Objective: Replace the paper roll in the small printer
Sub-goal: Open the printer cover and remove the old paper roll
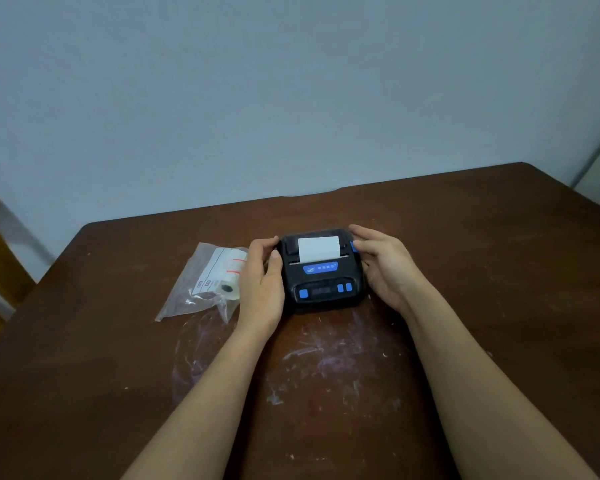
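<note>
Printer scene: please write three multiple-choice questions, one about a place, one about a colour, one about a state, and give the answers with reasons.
1. Where is the plastic bag with the spare roll?
A. left of the printer
B. right of the printer
C. on top of the printer

2. What colour are the printer buttons?
A. red
B. blue
C. green

3. How does the printer stand?
A. lifted in the air
B. upside down
C. on the table, a hand at each side

Answers:
1. A: the bag lies beyond the left hand.
2. B: all visible buttons are blue.
3. C: the right hand and the left flank it.
</note>
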